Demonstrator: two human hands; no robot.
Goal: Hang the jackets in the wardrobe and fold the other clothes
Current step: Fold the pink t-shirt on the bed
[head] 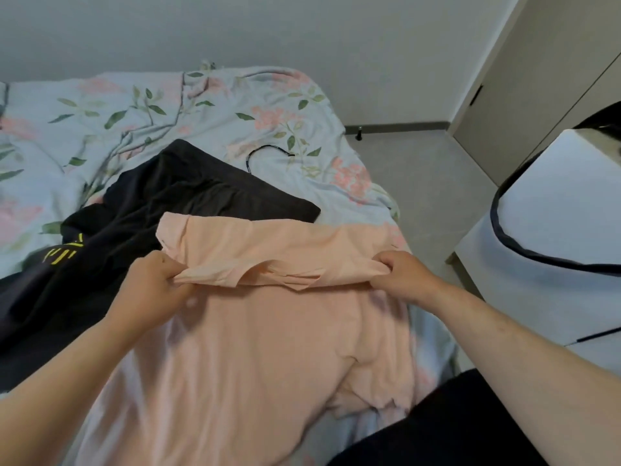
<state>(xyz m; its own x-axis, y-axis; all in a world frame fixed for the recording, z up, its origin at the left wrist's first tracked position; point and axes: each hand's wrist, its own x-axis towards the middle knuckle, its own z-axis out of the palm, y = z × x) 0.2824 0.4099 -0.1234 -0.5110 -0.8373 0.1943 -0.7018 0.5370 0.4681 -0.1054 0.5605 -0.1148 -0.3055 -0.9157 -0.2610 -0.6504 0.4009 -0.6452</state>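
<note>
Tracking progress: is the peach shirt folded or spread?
Mid-fold: the left hand and right hand pinch a crease across the peach shirt; the rest lies spread on the bed.

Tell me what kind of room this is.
Probably a bedroom: a bed under floral bedding, a peach shirt and dark garment laid on it, cupboard doors beside.

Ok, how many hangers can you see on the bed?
1: a black hanger lies on the floral bedcover, just beyond the dark clothing, partly tucked under it. More could be hidden under the clothes.
</note>
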